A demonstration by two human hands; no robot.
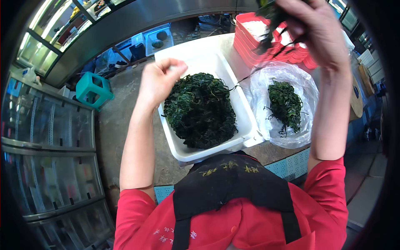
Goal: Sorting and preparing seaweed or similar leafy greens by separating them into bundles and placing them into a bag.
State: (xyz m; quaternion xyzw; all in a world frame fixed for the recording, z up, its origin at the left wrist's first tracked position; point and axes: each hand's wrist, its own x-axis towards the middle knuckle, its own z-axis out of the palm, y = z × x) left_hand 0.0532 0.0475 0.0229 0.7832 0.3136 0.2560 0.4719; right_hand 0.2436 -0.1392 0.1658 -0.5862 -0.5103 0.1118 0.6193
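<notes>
A large heap of dark green seaweed strands (203, 109) lies in a white plastic tub (250, 115). Over the tub's upper left part is my left hand (162, 78), its fingers curled together; whether a strand is between them I cannot tell. My right hand (306, 25), raised at the upper right and blurred, grips a bunch of seaweed (268, 31) that hangs down over red baskets. A thin strand trails between that bunch and the tub. Right of the tub, a smaller clump of seaweed (285, 103) rests in an open clear plastic bag (259, 93).
Stacked red plastic baskets (247, 51) with white contents stand behind the bag. A teal plastic stool (93, 89) is on the far left, near a glass-fronted cabinet (50, 118). A round wooden board (356, 100) lies at the right, partly behind my right arm.
</notes>
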